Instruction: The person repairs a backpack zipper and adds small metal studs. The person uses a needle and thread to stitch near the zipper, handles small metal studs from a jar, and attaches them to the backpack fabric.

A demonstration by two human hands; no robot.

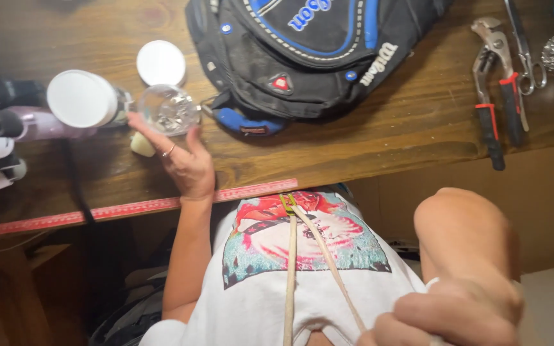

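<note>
Wooden tabletop (367,138) fills the upper half of the frame, with a red ruler strip (129,208) running along its near edge. At the upper left of centre, the person's left hand (184,163) reaches up from below, fingers spread loosely and fingertips touching a clear glass jar (169,109) that lies tipped toward the camera; the hand rests against it rather than closing round it. A ring shows on one finger. Just above the jar lies a round white lid (161,62), and to its left a larger white-capped container (82,98) lies on its side, beside a pale purple bottle (43,125).

Top centre, a black and blue backpack (309,54) sits on the table, its lower edge close beside the jar. At the upper right lie pliers with red and black handles (494,102) and a pair of scissors (526,54).

In the lower right corner, the right hand (447,314) is clenched into a fist, very close to the camera, apparently around a thin tan cord (290,282) that runs down over the person's white printed shirt (270,301).
</note>
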